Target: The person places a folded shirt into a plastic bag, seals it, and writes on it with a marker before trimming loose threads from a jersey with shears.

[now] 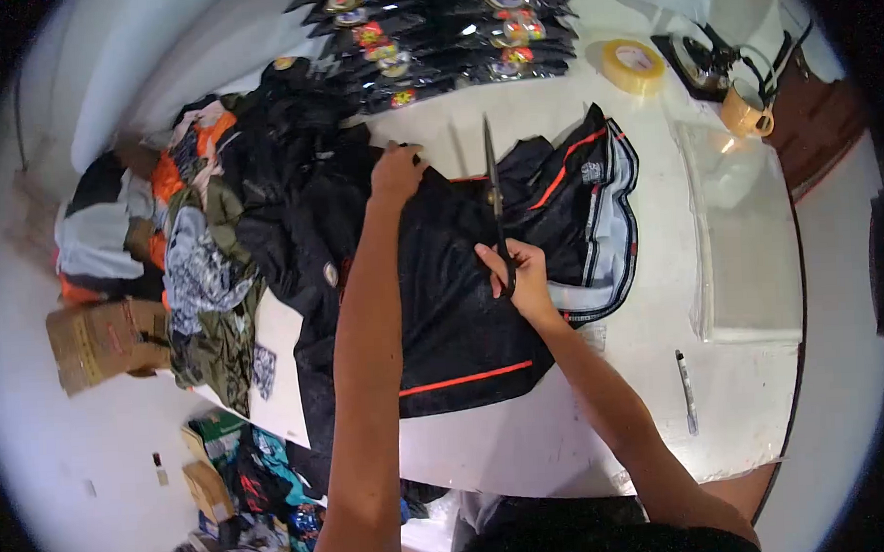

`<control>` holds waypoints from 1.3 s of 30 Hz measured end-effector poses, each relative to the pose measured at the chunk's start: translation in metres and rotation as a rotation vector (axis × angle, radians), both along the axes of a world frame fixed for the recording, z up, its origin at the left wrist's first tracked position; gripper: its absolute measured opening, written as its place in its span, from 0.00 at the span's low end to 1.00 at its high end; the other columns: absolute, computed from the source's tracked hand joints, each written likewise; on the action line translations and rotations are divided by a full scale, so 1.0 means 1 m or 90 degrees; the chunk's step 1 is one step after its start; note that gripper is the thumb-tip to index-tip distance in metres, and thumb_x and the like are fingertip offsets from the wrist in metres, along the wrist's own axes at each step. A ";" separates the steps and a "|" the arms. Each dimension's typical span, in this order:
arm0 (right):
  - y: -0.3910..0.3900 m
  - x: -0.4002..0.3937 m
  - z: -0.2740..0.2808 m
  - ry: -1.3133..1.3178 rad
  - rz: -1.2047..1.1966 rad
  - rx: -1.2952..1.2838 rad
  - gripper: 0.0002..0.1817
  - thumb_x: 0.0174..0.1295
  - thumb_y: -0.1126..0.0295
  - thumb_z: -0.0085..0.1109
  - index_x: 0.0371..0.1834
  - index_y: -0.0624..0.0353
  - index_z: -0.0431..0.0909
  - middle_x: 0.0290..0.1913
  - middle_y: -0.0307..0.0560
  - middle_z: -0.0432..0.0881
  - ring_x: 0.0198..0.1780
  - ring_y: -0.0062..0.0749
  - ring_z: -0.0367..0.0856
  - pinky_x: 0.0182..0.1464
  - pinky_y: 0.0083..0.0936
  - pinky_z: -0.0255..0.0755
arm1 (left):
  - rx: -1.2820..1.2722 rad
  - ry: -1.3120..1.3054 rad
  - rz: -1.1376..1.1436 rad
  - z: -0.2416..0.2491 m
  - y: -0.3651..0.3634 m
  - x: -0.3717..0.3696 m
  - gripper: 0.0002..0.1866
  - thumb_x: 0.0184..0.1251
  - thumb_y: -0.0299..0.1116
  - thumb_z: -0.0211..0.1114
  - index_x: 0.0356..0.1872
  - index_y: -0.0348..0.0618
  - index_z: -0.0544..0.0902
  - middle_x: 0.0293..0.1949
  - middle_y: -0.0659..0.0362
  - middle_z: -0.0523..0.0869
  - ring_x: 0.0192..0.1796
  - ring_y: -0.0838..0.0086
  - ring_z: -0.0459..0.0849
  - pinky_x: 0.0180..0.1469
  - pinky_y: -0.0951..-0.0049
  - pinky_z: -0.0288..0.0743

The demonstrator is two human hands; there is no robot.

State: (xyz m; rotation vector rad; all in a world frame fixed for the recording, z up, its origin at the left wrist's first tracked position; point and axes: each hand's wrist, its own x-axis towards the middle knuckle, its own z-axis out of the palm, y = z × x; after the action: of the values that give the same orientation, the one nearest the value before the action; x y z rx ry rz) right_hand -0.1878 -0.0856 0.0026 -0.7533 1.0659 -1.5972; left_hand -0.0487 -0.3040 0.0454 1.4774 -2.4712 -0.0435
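Black shorts (454, 315) with orange piping lie spread across the table, their grey-white inner waistband (613, 239) turned to the right. My right hand (526, 277) is closed around the handles of a pair of scissors (494, 190); the blades point away from me over the shorts. At the far edge of the black fabric, my left hand (396, 174) has its fingers bent and closed on the cloth. To its left, a heap of dark garments (284, 155) touches the shorts.
Rows of packed black bags (441, 34) lie at the back. A tape roll (633, 66), a mug (747, 110) with tools, a stack of clear plastic sleeves (746, 243) and a marker (687, 392) are on the right. A cardboard box (109, 340) stands left.
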 end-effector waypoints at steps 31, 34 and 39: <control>0.049 -0.017 -0.009 0.164 0.047 0.018 0.19 0.58 0.69 0.66 0.14 0.57 0.68 0.11 0.33 0.68 0.11 0.14 0.66 0.13 0.15 0.56 | 0.247 1.115 0.274 -0.013 0.149 0.042 0.10 0.63 0.31 0.66 0.41 0.35 0.82 0.32 0.60 0.83 0.33 0.76 0.82 0.34 0.76 0.75; 0.078 -0.033 -0.015 0.282 0.054 -0.005 0.20 0.57 0.70 0.67 0.13 0.58 0.68 0.11 0.33 0.68 0.11 0.14 0.66 0.13 0.15 0.56 | 0.240 1.221 0.308 -0.020 0.184 0.041 0.11 0.64 0.30 0.64 0.42 0.33 0.81 0.34 0.59 0.83 0.35 0.73 0.82 0.39 0.75 0.78; 0.115 -0.051 -0.005 0.305 0.081 0.030 0.20 0.57 0.70 0.67 0.12 0.57 0.67 0.10 0.33 0.67 0.10 0.14 0.65 0.13 0.16 0.55 | 0.223 1.359 0.315 -0.032 0.227 0.037 0.15 0.67 0.30 0.61 0.48 0.29 0.77 0.40 0.53 0.82 0.41 0.67 0.84 0.46 0.70 0.83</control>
State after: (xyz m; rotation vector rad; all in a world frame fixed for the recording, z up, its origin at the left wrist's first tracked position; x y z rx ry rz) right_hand -0.2386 0.0293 -0.0022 -1.1850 1.3579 -1.3076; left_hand -0.0121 -0.0766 0.0132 0.8875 -0.3578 -1.1909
